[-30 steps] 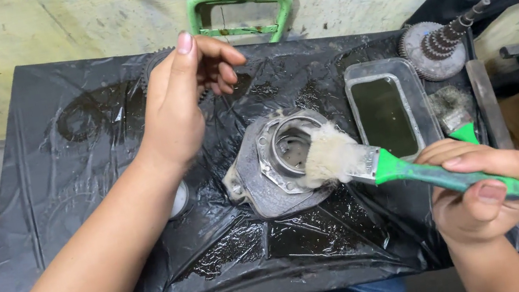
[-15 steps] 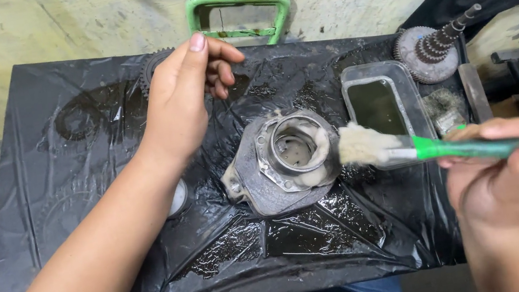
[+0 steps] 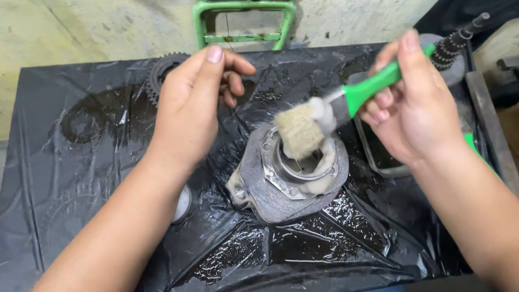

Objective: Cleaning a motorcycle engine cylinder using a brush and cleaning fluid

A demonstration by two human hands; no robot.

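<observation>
Right hand (image 3: pixel 414 107) grips a green-handled brush (image 3: pixel 337 111), bristles angled into a metal housing (image 3: pixel 292 175); left hand (image 3: pixel 194 104) hovers empty, loosely curled, above the bench (image 3: pixel 73 196).

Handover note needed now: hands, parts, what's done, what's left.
Right hand: shut on the green-handled brush, bristles at the top rim of the grey metal housing.
Left hand: open, raised over the black plastic sheet, holding nothing.
The housing sits mid-table; a dark tray lies behind the right hand, a gear at the far side.
Done: housing and sheet look wet, likely already brushed with fluid.
Left: apparently more brushing of the bore; how clean it is cannot be told.
</observation>
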